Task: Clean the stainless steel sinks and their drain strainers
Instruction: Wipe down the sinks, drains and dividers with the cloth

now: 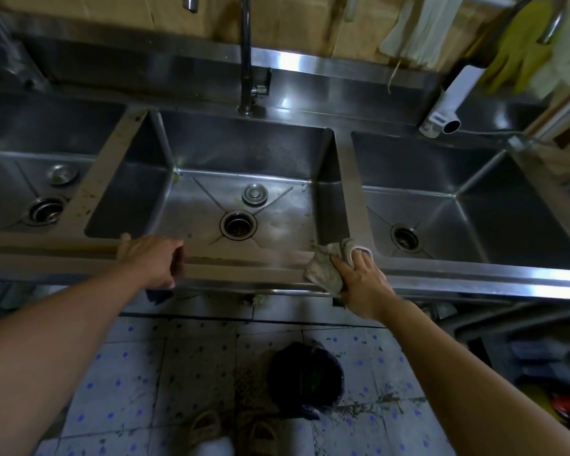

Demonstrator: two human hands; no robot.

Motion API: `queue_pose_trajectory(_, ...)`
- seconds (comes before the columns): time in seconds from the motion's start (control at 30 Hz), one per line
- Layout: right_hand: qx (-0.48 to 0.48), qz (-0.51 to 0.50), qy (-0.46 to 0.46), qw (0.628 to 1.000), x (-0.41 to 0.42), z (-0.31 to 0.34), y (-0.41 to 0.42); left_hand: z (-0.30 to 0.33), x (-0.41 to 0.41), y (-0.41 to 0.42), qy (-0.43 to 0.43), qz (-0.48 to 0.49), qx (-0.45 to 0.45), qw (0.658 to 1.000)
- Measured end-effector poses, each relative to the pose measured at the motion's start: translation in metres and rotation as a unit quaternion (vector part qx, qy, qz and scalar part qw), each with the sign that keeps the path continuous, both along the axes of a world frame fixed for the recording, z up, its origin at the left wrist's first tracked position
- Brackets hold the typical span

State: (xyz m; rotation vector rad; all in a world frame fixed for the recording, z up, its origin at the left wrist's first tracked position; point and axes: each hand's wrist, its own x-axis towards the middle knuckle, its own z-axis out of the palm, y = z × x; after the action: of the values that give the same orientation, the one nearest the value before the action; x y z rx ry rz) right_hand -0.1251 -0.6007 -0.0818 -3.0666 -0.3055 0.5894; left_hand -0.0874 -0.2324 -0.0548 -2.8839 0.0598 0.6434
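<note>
The right hand (pixel 359 278) is pressing a crumpled rag (pixel 326 264), lying lengthwise across the sink's front rim (pixel 244 258); the left hand (pixel 152 258) is gripping that rim.

Both bare forearms are stretched forward. The left hand (pixel 152 258) is curled over the near edge, knuckles up. The right hand (pixel 359 278) is pressed down, fingers bent.
</note>
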Motion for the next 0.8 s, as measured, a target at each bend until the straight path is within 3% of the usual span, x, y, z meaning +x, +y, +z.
queue_pose_trajectory(0.17,-0.023,0.012,0.022,0.999,0.000,0.002,0.018,-0.004,0.003,0.006,-0.012,-0.014,-0.008,1.000)
queue_pose_trajectory(0.37,-0.007,0.050,0.011,0.999,0.005,0.003,0.109,-0.010,0.006,0.042,-0.001,-0.017,-0.094,0.995)
queue_pose_trajectory(0.6,0.013,0.083,-0.028,0.996,0.013,-0.005,0.250,0.007,0.016,0.183,0.018,0.015,-0.047,0.999)
queue_pose_trajectory(0.8,0.039,0.089,-0.032,0.995,0.018,-0.007,0.368,0.001,0.013,0.228,0.031,-0.015,-0.022,0.999)
